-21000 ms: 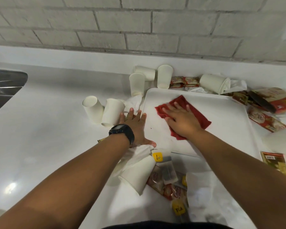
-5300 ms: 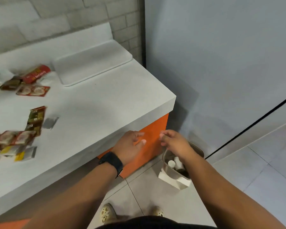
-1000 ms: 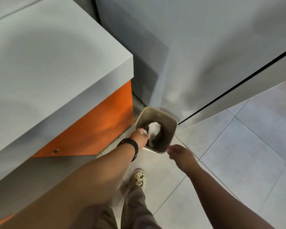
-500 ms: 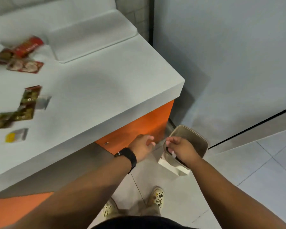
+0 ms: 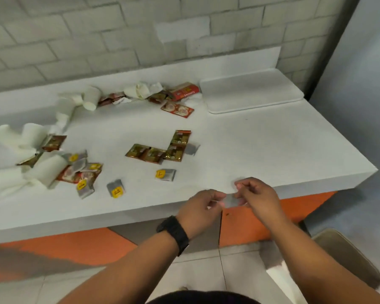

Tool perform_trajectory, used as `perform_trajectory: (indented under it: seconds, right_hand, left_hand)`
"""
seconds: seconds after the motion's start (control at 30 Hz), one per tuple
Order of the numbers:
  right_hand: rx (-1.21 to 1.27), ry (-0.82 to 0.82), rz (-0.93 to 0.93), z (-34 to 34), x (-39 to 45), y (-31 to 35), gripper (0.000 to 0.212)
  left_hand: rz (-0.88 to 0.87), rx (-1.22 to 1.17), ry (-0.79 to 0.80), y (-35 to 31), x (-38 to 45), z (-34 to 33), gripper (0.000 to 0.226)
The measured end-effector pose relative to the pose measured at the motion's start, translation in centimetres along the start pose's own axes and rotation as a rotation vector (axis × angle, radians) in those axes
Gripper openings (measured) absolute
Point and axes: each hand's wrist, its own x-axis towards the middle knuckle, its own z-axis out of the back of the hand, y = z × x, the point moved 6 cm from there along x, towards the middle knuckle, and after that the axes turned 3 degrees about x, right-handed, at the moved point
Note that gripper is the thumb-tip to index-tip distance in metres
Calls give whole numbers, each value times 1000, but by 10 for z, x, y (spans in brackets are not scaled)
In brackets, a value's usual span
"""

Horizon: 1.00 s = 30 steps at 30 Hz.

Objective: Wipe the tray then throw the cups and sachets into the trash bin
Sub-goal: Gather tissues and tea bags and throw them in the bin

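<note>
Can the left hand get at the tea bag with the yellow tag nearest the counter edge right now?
Probably yes: the tea bag lies alone on bare counter, with nothing between it and the left hand.

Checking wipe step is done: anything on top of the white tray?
Nothing shows on the white tray; its whole top surface is in view and bare. The nearest litter, a red sachet box, lies on the counter just off its left edge. Nothing under the tray can be seen.

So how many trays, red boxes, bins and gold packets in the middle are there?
tray: 1
red box: 1
trash bin: 1
gold sachets in the middle bunch: 4
Total: 7
</note>
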Motion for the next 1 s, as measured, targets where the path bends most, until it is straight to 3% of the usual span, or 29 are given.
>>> perform_trajectory:
  seconds: [0.17,0.27,0.4,0.43,0.47,0.67,0.73,0.83,0.93,1.0]
  right_hand:
    - [-77,124,133,-77,5,57,10]
    - [-267,171,276,-120,11,80,10]
    - [-590,207,423,-139,18,79,38]
    - [-693,264,478,-201,18,95,44]
    - [-794,273,475,-214,20,94,47]
    - [-1044,76,571,-219,37,97,31]
    - [-965,93,502,-229,39,103,26]
    - [-612,167,331,-245,36,115,21]
    - [-219,309,152,-273,24,127,8]
    - [-139,404,72,-294,17,132,11]
  left_hand:
    - [27,-64,-194,37,-33,83,22]
    - [34,-27,-313,64,-49,125,22]
    - [77,63,-422,81,-54,155,24]
    - [112,71,-514,124,-77,202,25]
    - [124,98,-554,139,-81,217,26]
    - [220,327,-648,182,-82,261,33]
    - [288,323,-649,201,-83,273,37]
    - [337,374,-575,220,-77,275,45]
    - [343,503,-479,230,-70,270,49]
    - [338,555,-466,235,-69,268,52]
